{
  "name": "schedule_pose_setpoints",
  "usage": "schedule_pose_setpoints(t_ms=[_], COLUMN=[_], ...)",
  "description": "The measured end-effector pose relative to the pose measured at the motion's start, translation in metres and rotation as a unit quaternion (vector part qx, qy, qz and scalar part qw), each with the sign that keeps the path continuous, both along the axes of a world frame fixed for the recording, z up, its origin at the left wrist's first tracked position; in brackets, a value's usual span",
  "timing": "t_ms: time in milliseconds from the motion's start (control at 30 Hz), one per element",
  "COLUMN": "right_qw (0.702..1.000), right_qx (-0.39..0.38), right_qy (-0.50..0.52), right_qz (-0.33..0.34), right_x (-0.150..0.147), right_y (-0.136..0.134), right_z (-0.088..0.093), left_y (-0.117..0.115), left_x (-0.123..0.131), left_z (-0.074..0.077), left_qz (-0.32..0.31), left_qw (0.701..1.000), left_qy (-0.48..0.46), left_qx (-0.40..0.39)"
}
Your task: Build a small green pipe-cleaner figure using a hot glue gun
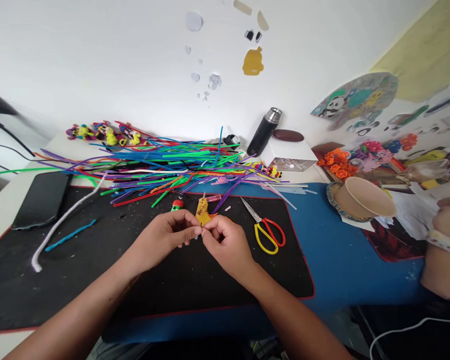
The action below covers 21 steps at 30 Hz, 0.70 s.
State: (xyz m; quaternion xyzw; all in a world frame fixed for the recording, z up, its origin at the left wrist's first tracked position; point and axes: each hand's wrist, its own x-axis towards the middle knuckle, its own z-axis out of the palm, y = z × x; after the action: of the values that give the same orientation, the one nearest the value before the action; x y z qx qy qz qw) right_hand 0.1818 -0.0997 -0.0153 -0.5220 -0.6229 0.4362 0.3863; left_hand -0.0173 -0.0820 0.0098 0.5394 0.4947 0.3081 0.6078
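Note:
My left hand and my right hand meet above the black mat, fingertips pinched together. Between them shows a tiny dark bit, too small to name. Just behind the fingers lies a yellow glue gun, its nozzle pointing away from me and its rear hidden by my hands. A small red and green fuzzy piece rests left of it. To the right of my right hand are scissors with one yellow and one red handle, blades slightly apart.
A heap of coloured pipe cleaners spans the back. At left lie a phone, a white fuzzy strip and a blue twisted piece. A black thermos and a bowl stand right; another person's arm is far right.

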Motion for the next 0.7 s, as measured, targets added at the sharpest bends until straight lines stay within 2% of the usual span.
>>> schedule_pose_setpoints(t_ms=[367,700], right_qw=[0.999,0.996], right_qx=[0.006,0.029], right_qy=[-0.031,-0.052], right_qz=[0.028,0.065], right_x=[-0.013,-0.021], right_y=[-0.006,-0.008], right_z=[-0.009,-0.021], left_y=[-0.011,-0.023], left_x=[-0.015,-0.026], left_z=[-0.01,-0.02], left_qz=[0.014,0.033], left_qw=[1.0,0.999], left_qy=[-0.004,0.006], left_qx=[0.01,-0.012])
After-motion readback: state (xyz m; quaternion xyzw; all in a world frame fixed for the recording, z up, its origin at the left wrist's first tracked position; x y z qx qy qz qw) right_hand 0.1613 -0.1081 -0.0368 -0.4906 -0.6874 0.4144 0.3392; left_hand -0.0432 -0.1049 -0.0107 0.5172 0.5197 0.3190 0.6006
